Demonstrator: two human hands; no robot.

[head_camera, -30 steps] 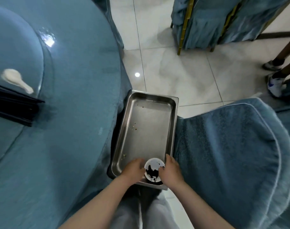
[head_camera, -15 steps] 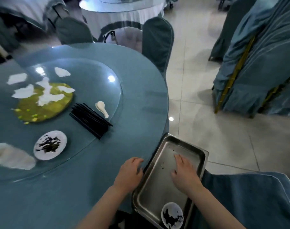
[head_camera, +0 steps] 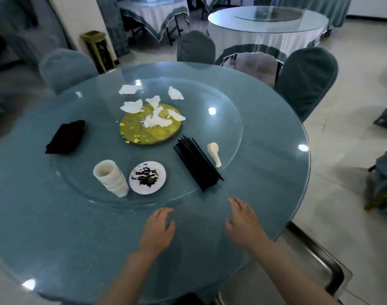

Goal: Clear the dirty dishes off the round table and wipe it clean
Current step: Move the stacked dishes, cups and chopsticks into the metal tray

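The premises were a restaurant banquet hall. The round table (head_camera: 265,164) nearest me carried a blue cloth under a glass top, with a glass turntable (head_camera: 221,119) set on its centre. Fabric-covered chairs (head_camera: 307,80) stood round it, their covers matching the cloth. A second round table (head_camera: 265,34), dressed in white with its own glass top and turntable, stood behind, and a square table (head_camera: 153,16) with a blue-edged white cloth stood further back. The floor (head_camera: 342,139) was pale polished tile. A gold-coloured standing bin (head_camera: 99,51) was placed against the wall. A steel catering tray (head_camera: 320,260) sat beside the near table's edge.
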